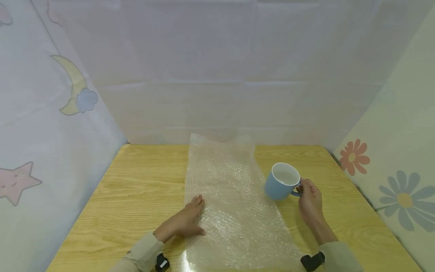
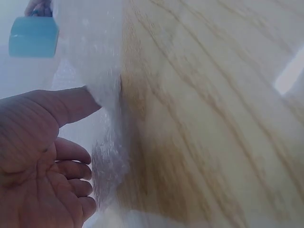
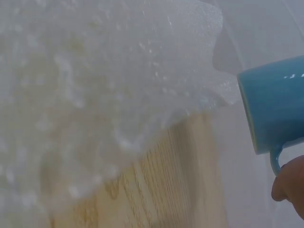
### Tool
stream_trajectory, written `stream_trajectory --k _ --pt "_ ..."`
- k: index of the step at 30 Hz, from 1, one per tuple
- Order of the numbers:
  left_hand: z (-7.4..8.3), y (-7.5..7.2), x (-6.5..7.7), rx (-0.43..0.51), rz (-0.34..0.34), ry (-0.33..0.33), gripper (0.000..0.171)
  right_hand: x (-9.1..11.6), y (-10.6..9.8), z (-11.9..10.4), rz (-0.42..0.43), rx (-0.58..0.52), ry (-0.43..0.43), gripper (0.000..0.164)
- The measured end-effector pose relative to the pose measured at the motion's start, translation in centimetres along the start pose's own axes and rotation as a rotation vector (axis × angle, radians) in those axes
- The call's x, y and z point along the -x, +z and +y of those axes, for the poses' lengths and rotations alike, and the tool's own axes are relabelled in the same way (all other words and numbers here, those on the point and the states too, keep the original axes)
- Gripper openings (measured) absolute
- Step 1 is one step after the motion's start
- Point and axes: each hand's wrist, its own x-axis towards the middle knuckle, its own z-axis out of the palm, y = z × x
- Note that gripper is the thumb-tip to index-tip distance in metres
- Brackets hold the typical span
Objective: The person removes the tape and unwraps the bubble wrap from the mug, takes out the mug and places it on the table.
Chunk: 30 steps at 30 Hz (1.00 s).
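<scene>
A sheet of clear bubble wrap (image 1: 234, 211) lies lengthwise over the middle of the wooden table. My left hand (image 1: 190, 219) rests at its left edge, fingers relaxed and thumb spread. In the left wrist view, the thumb of that left hand (image 2: 42, 142) overlaps the edge of the bubble wrap (image 2: 109, 156). My right hand (image 1: 310, 200) grips a blue mug (image 1: 280, 187) by its handle, over the right edge of the wrap. The mug is upright with its white inside showing. Only fingertips of the right hand (image 3: 290, 185) show at the handle in the right wrist view.
The wooden table (image 1: 142, 185) stretches to both sides of the wrap. A pale cloth wall (image 1: 210, 105) stands behind it, and the wrap's far end reaches up to that wall. Printed cloth walls with a moon (image 1: 73, 77) and flowers (image 1: 355, 156) flank the table.
</scene>
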Motion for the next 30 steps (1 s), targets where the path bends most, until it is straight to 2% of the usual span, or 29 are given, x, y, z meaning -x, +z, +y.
stream_trajectory --k 7,11,18,22,24,30 --pt "0.2 -0.3 0.3 0.055 -0.008 -0.011 0.085 -0.7 -1.1 0.1 0.097 -0.054 0.023 0.033" --pt "0.2 -0.3 0.4 0.072 -0.018 -0.005 0.08 -1.1 -1.7 0.3 0.11 -0.079 0.038 0.033" --pt "0.3 -0.1 0.6 0.054 -0.016 0.062 0.071 -2.1 -2.7 1.3 0.157 -0.055 0.068 0.036" --pt "0.3 0.0 0.7 0.054 -0.023 0.077 0.067 -2.4 -3.3 1.9 0.166 -0.032 0.084 0.036" --pt "0.2 0.0 0.7 0.057 -0.033 0.069 0.071 -2.5 -3.5 2.2 0.153 -0.015 0.094 0.035" --pt "0.3 0.0 0.6 0.048 -0.072 0.029 0.102 -2.8 -3.6 2.6 0.132 0.043 0.122 0.035"
